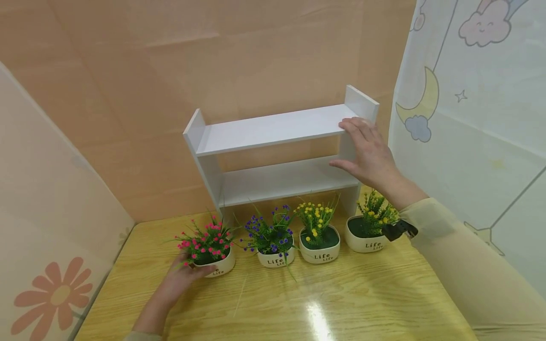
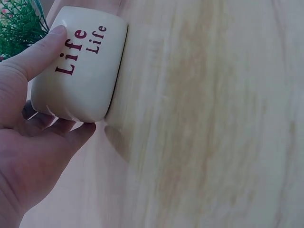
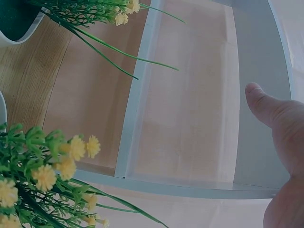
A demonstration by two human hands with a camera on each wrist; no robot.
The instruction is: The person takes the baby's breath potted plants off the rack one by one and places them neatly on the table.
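Note:
My left hand (image 1: 178, 280) grips a white pot of pink artificial flowers (image 1: 212, 238) at the left end of a row of pots. In the left wrist view, its thumb lies on the front of the pot (image 2: 90, 71), near the red "Life" lettering, with the other fingers around the side. The right hand (image 1: 370, 154) rests at the right end of a white two-tier shelf (image 1: 273, 128). Its fingers lie on the top board, while the thumb is spread out below the board's front edge. From the right wrist, the thumb shows against the board's underside (image 3: 261, 61).
Along the shelf's front stand a pot of purple flowers (image 1: 276, 259), a pot of yellow flowers (image 1: 320, 253) and another yellow-flowered pot (image 1: 367, 244) at the right. All are on a wood-grain table (image 1: 256, 308). Hanging cloths (image 1: 256, 52) enclose the back and sides.

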